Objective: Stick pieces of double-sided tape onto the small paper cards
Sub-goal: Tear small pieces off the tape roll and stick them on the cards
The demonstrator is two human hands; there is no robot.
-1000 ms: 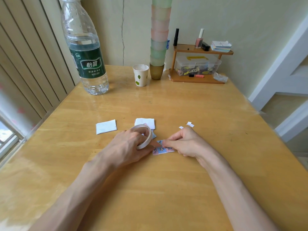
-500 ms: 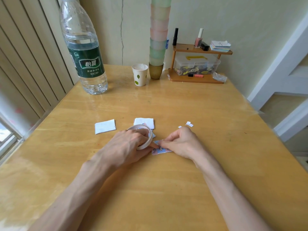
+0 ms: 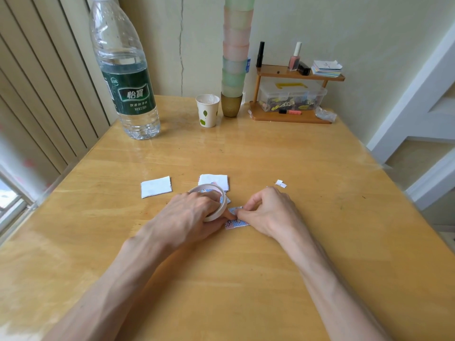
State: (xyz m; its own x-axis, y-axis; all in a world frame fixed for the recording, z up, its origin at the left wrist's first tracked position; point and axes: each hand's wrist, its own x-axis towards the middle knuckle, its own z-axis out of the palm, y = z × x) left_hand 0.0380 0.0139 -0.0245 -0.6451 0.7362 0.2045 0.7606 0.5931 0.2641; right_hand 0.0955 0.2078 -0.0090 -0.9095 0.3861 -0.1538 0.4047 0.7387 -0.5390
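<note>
My left hand (image 3: 190, 216) grips a white roll of double-sided tape (image 3: 216, 205), its fingers curled through and round the ring, just above the wooden table (image 3: 246, 279). Right beside it a small blue patterned card (image 3: 235, 223) lies flat. My right hand (image 3: 267, 212) has its thumb and curled fingertips down on the card's upper edge, where the tape end meets it; the tape end itself is hidden. A white card (image 3: 155, 187) lies to the left, and a small stack of cards (image 3: 213, 180) sits behind the roll.
A large water bottle (image 3: 124, 77) stands at the back left. A paper cup (image 3: 207, 110), a tall stack of plastic cups (image 3: 235, 57) and a small wooden shelf (image 3: 293, 94) with a clear box stand along the back. Tiny white paper scraps (image 3: 280, 183) lie right of my hands.
Both hands stay at the same spot. My right hand's fingertips have closed in slightly toward the roll on the patterned card.
</note>
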